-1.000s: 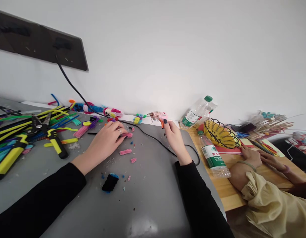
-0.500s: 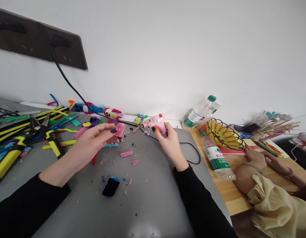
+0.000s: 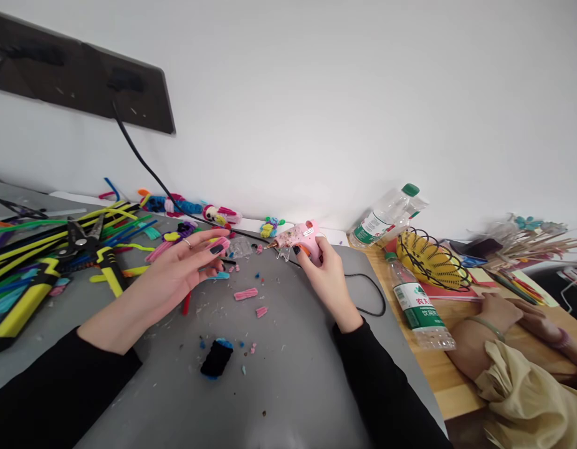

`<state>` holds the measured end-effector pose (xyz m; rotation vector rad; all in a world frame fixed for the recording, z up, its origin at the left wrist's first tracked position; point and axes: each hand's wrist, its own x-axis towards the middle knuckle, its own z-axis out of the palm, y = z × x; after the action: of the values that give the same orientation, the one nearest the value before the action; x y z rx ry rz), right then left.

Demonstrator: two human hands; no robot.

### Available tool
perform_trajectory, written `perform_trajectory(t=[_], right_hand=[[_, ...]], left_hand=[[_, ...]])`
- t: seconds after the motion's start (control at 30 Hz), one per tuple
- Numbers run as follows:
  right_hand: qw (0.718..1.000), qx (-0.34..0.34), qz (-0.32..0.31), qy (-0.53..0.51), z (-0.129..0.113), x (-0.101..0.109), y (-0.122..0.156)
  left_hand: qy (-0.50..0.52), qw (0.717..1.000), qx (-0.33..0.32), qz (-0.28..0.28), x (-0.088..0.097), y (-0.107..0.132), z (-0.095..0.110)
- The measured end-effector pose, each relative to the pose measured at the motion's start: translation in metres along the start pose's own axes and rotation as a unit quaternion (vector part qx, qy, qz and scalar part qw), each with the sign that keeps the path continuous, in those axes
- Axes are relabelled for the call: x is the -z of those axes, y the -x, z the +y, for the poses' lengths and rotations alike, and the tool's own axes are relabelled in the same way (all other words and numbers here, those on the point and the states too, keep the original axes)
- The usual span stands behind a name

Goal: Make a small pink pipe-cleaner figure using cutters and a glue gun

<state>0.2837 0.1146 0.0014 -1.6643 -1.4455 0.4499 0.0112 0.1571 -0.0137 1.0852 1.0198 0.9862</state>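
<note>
My right hand [image 3: 326, 279] grips a pink glue gun [image 3: 298, 236] above the grey table [image 3: 288, 386], its metal tip pointing left. My left hand [image 3: 183, 269] is raised palm-up a short way from that tip, thumb and fingers pinching a small pink fuzzy piece [image 3: 220, 244]. Two more pink fuzzy pieces [image 3: 246, 294] lie on the table below the hands. A black fuzzy roll with blue ends [image 3: 217, 358] lies nearer to me. The glue gun's black cord [image 3: 369, 299] trails across the table to the wall.
Many coloured pipe cleaners [image 3: 45, 234] and yellow-handled pliers [image 3: 104, 262] lie at the left. Small fuzzy figures [image 3: 220, 215] line the wall. On the wooden table at right stand water bottles [image 3: 417, 305], a yellow wire basket [image 3: 429, 262], and another person's arms [image 3: 498, 330].
My right hand picked up the glue gun from the table's back edge and brought it toward the left hand. My left hand lifted a pink piece off the table and turned palm-up.
</note>
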Motion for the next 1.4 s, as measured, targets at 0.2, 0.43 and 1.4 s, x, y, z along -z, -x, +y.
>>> perform_trajectory(t=[0.2, 0.43, 1.4], right_hand=[[1.0, -0.001, -0.005, 0.01, 0.0, 0.0, 0.001], [1.0, 0.009, 0.005, 0.013, -0.001, -0.002, 0.002], [0.999, 0.003, 0.006, 0.038, 0.001, -0.007, 0.002]], left_hand=[[-0.033, 0.999, -0.007, 0.017, 0.002, 0.003, 0.006], [-0.117, 0.991, 0.017, 0.055, 0.002, 0.003, 0.01], [-0.45, 0.851, -0.227, -0.147, -0.016, 0.008, -0.023]])
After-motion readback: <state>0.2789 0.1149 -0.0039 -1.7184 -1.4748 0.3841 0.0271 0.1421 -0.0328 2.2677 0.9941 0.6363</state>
